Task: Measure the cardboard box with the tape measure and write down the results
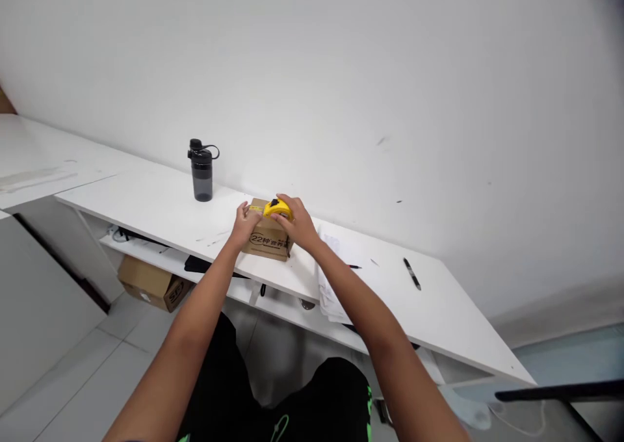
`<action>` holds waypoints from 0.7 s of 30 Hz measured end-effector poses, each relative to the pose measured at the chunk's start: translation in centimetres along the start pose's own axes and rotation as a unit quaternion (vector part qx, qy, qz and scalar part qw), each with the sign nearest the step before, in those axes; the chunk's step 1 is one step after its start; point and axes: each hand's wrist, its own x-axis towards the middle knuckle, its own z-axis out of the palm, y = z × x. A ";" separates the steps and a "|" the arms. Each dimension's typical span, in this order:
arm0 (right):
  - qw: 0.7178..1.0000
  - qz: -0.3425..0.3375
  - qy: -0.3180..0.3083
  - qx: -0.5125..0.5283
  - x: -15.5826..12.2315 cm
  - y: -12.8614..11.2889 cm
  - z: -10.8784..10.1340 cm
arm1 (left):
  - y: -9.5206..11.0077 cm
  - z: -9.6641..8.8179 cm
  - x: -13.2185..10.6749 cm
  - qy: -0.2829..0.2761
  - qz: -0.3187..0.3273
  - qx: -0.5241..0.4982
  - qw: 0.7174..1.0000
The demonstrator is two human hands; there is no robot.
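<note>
Head view: holds the yellow tape measure (277,208) over the cardboard box (267,239) on the desk (146,198), with the right hand (302,226) curled closed around the case and the left hand (244,224) bent at the short run of blade (256,208), too small to tell whether pinching it. Could lose the blade, snapped back into the case, through a slip of the left fingers or a loosened right grip. Could also push the box askew by leaning on one side.
</note>
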 end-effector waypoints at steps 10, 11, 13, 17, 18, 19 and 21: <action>0.969 -0.015 -0.178 -0.169 6.3 0.9 4.3 | -2.2 -0.6 1.5 -0.111 -0.066 -0.095 0.987; 0.965 -0.014 -0.188 -0.181 6.5 0.6 4.3 | -2.1 -0.5 1.6 -0.118 -0.056 -0.094 0.987; 0.955 -0.023 -0.209 -0.212 6.9 0.0 4.2 | -2.1 -0.4 1.6 -0.121 -0.028 -0.093 0.988; 0.935 -0.046 -0.224 -0.270 7.2 -0.8 3.1 | -1.9 -0.1 1.4 -0.085 -0.011 -0.099 0.991; 0.934 -0.044 -0.225 -0.275 7.1 -0.7 2.8 | -1.8 -0.1 1.4 -0.074 -0.011 -0.096 0.993; 0.934 -0.037 -0.224 -0.275 6.9 -0.5 2.3 | -1.8 -0.1 1.4 -0.068 -0.008 -0.090 0.994; 0.937 -0.016 -0.221 -0.269 6.3 0.1 1.3 | -1.7 0.0 1.3 -0.063 0.008 -0.066 0.996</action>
